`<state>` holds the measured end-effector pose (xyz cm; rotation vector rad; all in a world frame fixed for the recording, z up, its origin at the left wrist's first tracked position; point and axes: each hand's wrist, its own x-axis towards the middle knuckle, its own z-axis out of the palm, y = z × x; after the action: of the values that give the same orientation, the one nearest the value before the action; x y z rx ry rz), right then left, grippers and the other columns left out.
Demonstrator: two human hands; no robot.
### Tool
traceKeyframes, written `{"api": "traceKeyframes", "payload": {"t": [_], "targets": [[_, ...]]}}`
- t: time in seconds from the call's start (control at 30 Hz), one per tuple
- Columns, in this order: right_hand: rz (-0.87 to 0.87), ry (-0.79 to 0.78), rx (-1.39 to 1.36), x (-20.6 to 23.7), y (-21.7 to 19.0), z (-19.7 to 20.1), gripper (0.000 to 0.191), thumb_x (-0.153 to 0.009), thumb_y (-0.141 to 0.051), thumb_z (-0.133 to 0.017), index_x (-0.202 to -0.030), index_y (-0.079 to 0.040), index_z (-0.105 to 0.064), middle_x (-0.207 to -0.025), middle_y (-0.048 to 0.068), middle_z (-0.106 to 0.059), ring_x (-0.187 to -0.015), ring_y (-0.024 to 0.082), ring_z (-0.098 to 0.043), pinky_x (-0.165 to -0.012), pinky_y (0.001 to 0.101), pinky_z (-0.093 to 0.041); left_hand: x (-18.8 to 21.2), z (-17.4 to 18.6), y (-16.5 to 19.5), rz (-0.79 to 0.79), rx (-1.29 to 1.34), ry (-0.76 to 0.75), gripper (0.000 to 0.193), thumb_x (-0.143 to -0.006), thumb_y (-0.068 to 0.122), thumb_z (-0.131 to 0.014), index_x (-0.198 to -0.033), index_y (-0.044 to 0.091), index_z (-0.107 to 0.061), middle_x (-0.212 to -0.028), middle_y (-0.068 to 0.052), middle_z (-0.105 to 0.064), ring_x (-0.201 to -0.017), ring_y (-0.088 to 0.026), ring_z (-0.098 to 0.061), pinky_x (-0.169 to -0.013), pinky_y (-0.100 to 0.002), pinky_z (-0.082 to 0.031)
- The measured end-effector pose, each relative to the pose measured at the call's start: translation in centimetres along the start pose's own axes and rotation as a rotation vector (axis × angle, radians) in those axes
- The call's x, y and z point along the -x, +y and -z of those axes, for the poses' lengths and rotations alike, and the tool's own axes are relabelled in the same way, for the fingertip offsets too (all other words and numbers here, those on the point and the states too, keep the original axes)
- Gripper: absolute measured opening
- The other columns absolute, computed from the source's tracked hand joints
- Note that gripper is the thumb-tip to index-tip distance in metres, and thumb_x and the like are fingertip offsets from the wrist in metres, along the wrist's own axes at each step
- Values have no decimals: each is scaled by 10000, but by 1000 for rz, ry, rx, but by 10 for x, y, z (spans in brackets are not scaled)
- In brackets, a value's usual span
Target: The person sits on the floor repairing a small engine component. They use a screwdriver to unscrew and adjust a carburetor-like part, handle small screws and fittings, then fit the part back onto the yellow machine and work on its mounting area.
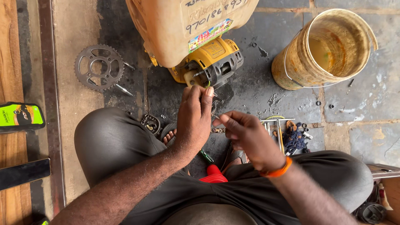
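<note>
The motor (pixel 212 62), a yellow and grey unit, lies on the stone floor (pixel 266 89) just in front of your knees, under a big cream canister (pixel 166 29) that is attached above it. Its grey end faces you and looks open, with a small metal part standing out. I judge that the work is somewhere in the middle: the unit is already on its side and opened for access, but nothing is closed again.

Your left hand (pixel 193 118) reaches to this grey end. Its fingers (pixel 206 92) are together and touch a thin green wire (pixel 207 84) near the housing; I cannot tell if they really pinch it. Your right hand (pixel 248 135) is just beside the left one, a little nearer to you. Its fingers (pixel 223 119) are pressed together on a very small piece, too small to name.

Many things are loose around you, so I think much is left. A green screwdriver (pixel 206 156) lies between your legs, near a red cap (pixel 213 174). To your right are a metal tool (pixel 278 131) and a dark blue rag (pixel 295 139), with small washers close by. A dirty bucket (pixel 329 48) stands farther right. On the left, well apart, a sprocket (pixel 99 67) lies flat with two bolts (pixel 123 88) beside it.
</note>
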<state>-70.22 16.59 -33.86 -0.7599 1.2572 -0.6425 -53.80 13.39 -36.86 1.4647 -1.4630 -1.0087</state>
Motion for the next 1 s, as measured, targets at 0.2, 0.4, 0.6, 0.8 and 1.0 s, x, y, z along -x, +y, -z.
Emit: {"api": "traceKeyframes", "payload": {"t": [0.2,0.4,0.6,0.8,1.0], "targets": [[-89,-31,81,3,3,5,198,-988,-246,-637,-1051,-59,-648,-726,-67,-518,-573,52,-410,-477,230,-351,2,-5,-12,-10,-25,-19,351,-1106,331,-486,-950,25,-563,-925,-131,-571,-813,-280,-605,-724,-437,-486],[807,218,1199,14,13,30,217,-946,-180,-703,-1143,-94,-679,-875,54,-611,-749,234,-640,-640,353,-500,-5,-37,-22,45,-13,-67,363,-1081,340,-518,-928,15,-567,-891,-143,-591,-793,-303,-606,-720,-446,-478],[866,265,1183,-6,27,55,228,-917,-108,-654,-1143,-84,-670,-874,55,-658,-757,257,-665,-659,381,-522,-17,-73,-29,36,-93,-31,357,-1094,330,-517,-938,13,-564,-903,-157,-597,-822,-335,-609,-730,-463,-467],[248,68,254,-30,39,73,173,-1041,-219,-599,-1048,-65,-678,-740,-75,-587,-637,53,-490,-559,253,-423,-17,-82,-24,31,-67,-35,285,-1097,285,-500,-1004,21,-553,-966,-161,-576,-836,-336,-623,-721,-462,-482],[-41,-60,48,-25,48,54,165,-1014,-219,-650,-1047,-60,-625,-741,-49,-535,-578,58,-424,-486,237,-355,-2,-55,-35,-127,-115,2,283,-1108,275,-553,-988,19,-541,-970,-166,-584,-873,-358,-615,-751,-469,-485]]}}
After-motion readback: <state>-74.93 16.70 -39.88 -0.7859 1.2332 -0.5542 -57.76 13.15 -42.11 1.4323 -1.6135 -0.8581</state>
